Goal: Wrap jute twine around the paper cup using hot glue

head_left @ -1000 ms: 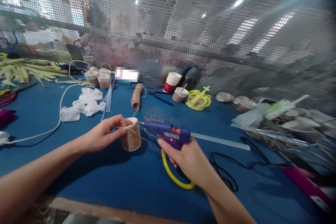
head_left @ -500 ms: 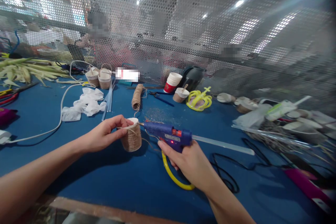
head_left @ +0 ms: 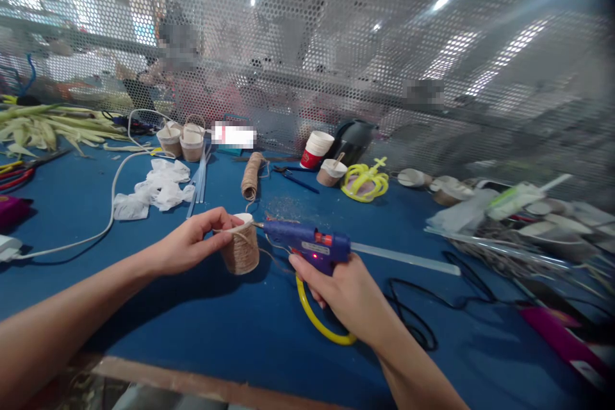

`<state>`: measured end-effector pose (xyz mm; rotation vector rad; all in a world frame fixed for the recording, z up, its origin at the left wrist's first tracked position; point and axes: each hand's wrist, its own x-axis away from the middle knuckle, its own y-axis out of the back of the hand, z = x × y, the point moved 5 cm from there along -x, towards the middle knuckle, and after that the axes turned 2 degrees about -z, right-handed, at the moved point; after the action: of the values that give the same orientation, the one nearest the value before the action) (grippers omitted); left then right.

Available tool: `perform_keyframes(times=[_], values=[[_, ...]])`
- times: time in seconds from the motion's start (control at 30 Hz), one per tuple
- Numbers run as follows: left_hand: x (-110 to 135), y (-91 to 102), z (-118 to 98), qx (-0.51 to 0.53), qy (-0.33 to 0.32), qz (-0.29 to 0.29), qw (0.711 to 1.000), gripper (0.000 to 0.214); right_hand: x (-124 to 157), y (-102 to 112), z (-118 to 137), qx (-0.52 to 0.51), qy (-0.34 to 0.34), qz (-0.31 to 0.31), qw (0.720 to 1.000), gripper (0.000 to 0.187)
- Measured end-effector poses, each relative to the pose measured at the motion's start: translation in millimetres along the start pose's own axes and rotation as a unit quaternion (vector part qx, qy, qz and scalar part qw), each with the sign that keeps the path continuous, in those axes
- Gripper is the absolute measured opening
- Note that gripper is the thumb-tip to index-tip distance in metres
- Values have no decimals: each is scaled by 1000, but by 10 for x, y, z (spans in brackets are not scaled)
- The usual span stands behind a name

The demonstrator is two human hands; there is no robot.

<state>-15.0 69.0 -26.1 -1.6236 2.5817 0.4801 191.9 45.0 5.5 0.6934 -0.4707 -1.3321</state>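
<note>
My left hand (head_left: 204, 240) pinches the rim of a paper cup (head_left: 241, 251) wound with brown twine, holding it slightly tilted. In my right hand (head_left: 343, 291) is a blue hot glue gun (head_left: 307, 242) with a small red light glowing on its side. Its metal nozzle is at the cup's upper right rim, by the twine. A clear glue stick (head_left: 408, 258) sticks out of the gun's back. Behind the cup lies a roll of twine (head_left: 252, 177), from which a strand runs to the cup. Part of the rim is hidden by my left fingers.
White crumpled pieces (head_left: 161, 189), spare glue sticks (head_left: 200, 179) and a white cable (head_left: 114, 205) lie left. Pliers (head_left: 298, 179), a small wrapped cup (head_left: 331, 173) and a yellow crown-shaped piece (head_left: 364, 182) stand behind. A black cord (head_left: 418, 295) and a yellow ring (head_left: 319, 323) lie right.
Hardly anything differs. The nozzle stays at the cup's rim and both hands keep their grip; the glue stick's rear end sits slightly closer to the gun.
</note>
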Motion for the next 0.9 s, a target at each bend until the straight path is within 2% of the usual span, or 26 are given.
perform_keyframes(times=[0.33,0.9], values=[[5,-6,-24,-8,-3,-1,1000,22,8,35,90,21,47,-23,998,25],[5,-12,-18,-8,6,-5,1000,20,38,0,75,26,19,-10,999,21]])
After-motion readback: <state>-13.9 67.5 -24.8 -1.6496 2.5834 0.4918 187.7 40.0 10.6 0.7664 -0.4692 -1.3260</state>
